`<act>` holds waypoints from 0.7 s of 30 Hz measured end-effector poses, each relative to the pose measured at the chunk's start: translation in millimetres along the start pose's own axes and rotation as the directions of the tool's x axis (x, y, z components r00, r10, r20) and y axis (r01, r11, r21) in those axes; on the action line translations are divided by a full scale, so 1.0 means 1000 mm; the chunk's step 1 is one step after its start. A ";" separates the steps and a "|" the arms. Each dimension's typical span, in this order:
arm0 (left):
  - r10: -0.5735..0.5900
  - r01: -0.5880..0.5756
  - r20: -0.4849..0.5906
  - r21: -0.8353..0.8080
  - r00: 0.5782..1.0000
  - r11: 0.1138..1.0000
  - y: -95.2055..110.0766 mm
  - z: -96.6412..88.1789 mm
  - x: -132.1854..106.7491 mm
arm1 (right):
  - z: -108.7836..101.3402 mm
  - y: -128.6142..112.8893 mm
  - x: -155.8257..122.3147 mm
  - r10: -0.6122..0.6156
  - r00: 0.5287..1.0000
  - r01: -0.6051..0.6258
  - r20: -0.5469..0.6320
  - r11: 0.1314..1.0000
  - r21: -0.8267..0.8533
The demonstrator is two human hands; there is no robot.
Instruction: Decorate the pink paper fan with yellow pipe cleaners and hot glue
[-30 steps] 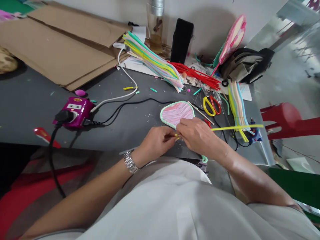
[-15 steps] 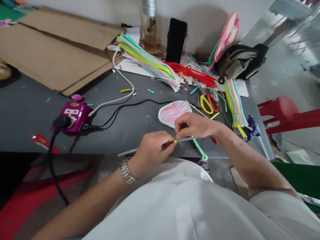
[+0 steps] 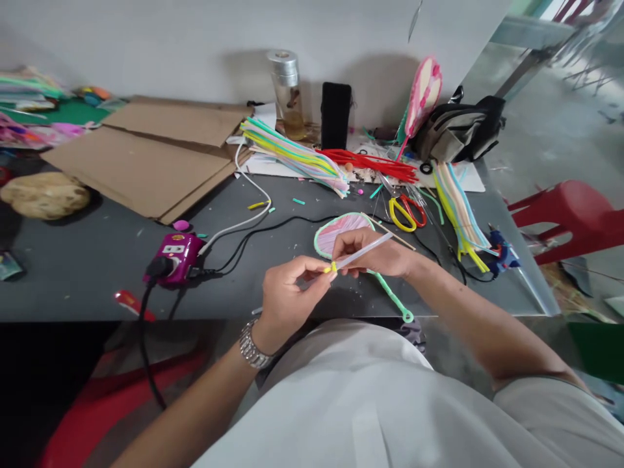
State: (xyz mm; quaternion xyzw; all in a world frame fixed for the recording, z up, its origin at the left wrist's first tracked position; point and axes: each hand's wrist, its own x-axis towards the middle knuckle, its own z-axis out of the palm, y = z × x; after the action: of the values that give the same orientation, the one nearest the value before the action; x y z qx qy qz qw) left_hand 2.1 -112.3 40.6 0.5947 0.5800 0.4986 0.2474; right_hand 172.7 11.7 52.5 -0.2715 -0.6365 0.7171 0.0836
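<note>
Because the yellow bit [image 3: 330, 268] is so small, my left hand [image 3: 292, 289] is pinching it between thumb and fingertips, probably steadying it at the clear stick's [image 3: 368, 249] end. My right hand [image 3: 387, 258] is curving close beside, partly hiding the fan [image 3: 336, 235] on the surface [image 3: 121, 260]; whether it is gripping the stick, I cannot tell. Scissors [image 3: 392, 213] are lying near, presumably for easy reach.

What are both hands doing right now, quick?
Left hand: closed, pinching a small, bent, bright yellow piece.
Right hand: curled at a thin, straight, whitish translucent strip; its grip cannot be told.
</note>
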 end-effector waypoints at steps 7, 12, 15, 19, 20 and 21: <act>0.071 -0.071 -0.001 0.059 0.997 0.996 0.003 -0.006 0.001 | 0.010 0.013 0.003 -0.167 0.986 0.167 -0.016 0.986 0.022; 0.183 -0.180 -0.008 0.140 0.983 0.974 -0.003 -0.011 0.003 | 0.038 0.025 -0.003 -0.278 0.933 0.250 -0.230 0.957 -0.144; 0.198 -0.192 -0.032 0.130 0.980 0.973 -0.006 -0.012 0.005 | 0.060 0.033 -0.015 -0.443 0.800 0.262 -0.405 0.865 -0.429; 0.180 -0.178 -0.055 0.031 0.982 0.983 -0.008 -0.007 0.006 | 0.076 0.040 -0.024 -0.644 0.670 0.199 -0.369 0.635 -0.747; 0.169 -0.169 -0.054 0.002 0.984 0.986 -0.008 -0.006 0.006 | 0.077 0.041 -0.024 -0.681 0.651 0.188 -0.336 0.573 -0.797; 0.151 -0.152 -0.050 -0.028 0.987 0.988 -0.008 -0.005 0.006 | 0.076 0.042 -0.024 -0.709 0.637 0.179 -0.303 0.518 -0.836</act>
State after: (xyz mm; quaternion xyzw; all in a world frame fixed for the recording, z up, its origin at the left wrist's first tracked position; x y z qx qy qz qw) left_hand -6.9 -106.3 37.5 0.6210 0.5308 0.5392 0.2045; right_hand 164.4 -73.1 22.4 -0.3121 -0.8533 0.2093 0.3615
